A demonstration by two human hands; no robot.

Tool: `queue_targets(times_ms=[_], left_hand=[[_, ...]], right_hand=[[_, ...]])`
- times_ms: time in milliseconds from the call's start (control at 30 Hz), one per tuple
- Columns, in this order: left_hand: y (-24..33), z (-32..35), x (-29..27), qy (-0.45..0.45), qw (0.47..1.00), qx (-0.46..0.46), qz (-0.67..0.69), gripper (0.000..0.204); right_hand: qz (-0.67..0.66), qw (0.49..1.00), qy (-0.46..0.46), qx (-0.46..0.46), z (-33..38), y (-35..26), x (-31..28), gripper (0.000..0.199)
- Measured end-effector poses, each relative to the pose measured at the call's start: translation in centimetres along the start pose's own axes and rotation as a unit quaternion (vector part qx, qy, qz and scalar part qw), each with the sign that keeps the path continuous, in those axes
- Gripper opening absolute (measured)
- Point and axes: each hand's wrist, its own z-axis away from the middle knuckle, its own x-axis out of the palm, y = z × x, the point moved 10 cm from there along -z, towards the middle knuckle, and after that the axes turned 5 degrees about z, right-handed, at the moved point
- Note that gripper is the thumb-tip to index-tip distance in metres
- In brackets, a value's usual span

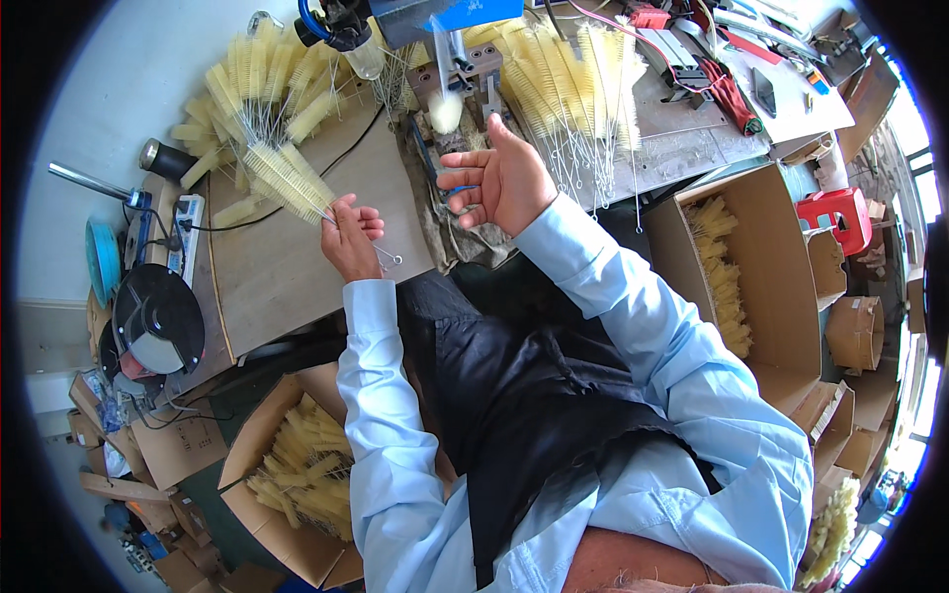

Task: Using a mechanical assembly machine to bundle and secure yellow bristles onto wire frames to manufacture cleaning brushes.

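My left hand point(351, 239) is closed around the wire handles of some yellow bottle brushes point(287, 178). Their bristle heads point up and left, and a looped wire end sticks out below the hand. Fingers apart and palm turned inward, my right hand point(509, 181) holds nothing just below the bench machine point(484, 74). A pale bristle tuft point(445, 112) sits at the machine's front, left of my right fingertips. Behind my left hand lies a big pile of yellow brushes point(262, 79). Another row of brushes point(583, 79) rests right of the machine, loop ends toward me.
Cardboard boxes of brushes stand below the bench, one at lower left point(237, 484) and one at right point(771, 257). A black round-bodied device point(158, 316) is at the bench's left end. A black cable point(341, 153) crosses the tabletop. A red plastic stool point(835, 219) stands far right.
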Motion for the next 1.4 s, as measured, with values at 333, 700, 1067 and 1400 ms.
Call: queue_targets(times_ms=[333,700,1067,1400], left_hand=[[-0.3,0.0,-0.3,0.002,1.000,-0.006,0.011,0.035],[-0.3,0.1,0.0,0.001,1.000,-0.004,0.003,0.035],[0.1,0.2,-0.1,0.011,1.000,0.011,-0.024,0.034],[0.3,0.4,0.0,0.014,0.999,0.009,-0.040,0.033]], right_hand=[[-0.030,0.998,-0.054,0.031,-1.7,0.3,2.3,0.032],[0.065,0.991,0.043,-0.112,2.3,2.3,-1.9,0.032],[0.048,0.983,0.077,-0.157,3.0,-1.3,-5.0,0.034],[0.038,0.985,0.070,-0.151,1.9,-2.2,-5.2,0.033]])
